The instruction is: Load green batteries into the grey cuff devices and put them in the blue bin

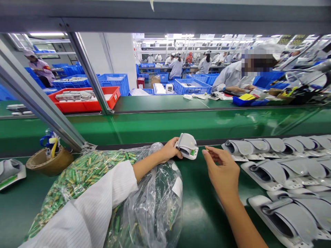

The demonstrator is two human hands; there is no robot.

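Note:
My left hand [172, 148] is closed around a wrist blood pressure monitor [188, 144] with a rolled grey cuff, held above the green bench. Green shows at the monitor's side facing my right hand, like a battery in its slot. To the right, apart from the monitor, my right hand [223, 168] pinches a small gold-ended battery [207, 150] between thumb and forefinger, most of it hidden. Under my left arm lies a clear plastic bag [157, 203], full of loose green and gold batteries [85, 172].
Rows of cuffed monitors [274, 172] stand at the right. At the left are a brown pot [50, 161] with scissors and another monitor [11, 172]. A metal post [46, 93] slants down beside the bag. Beyond the green belt [155, 124], a co-worker [235, 77] sits opposite, and a red crate [85, 100] stands.

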